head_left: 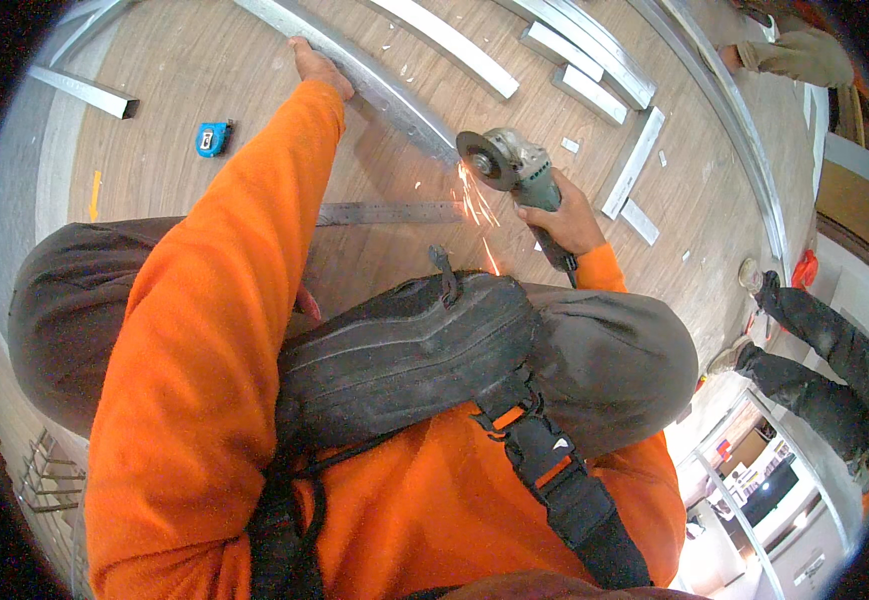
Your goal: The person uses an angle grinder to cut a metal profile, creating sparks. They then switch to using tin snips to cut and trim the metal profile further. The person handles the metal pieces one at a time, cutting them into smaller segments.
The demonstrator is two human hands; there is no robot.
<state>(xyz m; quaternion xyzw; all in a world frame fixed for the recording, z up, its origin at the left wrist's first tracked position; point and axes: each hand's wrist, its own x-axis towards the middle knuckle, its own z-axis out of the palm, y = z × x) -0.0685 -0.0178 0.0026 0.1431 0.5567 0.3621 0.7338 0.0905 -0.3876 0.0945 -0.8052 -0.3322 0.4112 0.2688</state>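
My right hand (pixel 572 216) is wrapped around the body of an angle grinder (pixel 535 189). The grinder's dark disc (pixel 487 160) meets the near end of a long square metal tube (pixel 384 96), and orange sparks (pixel 475 198) spray down toward me. Farther along that tube, my left hand (pixel 320 70) grips its side and holds it against the floor; some of its fingers are hidden. A flat metal ruler or strip (pixel 389 213) lies on the floor between my knees and the tube. To the left of my left forearm is a blue tape measure (pixel 213 139).
Several cut metal tubes (pixel 576 55) lie at the upper right, with short offcuts (pixel 638 222) near the grinder. Another tube (pixel 84 92) is at the upper left. A person's legs (pixel 822 340) are at the right; another person's hand (pixel 730 58) touches a long rail (pixel 724 90).
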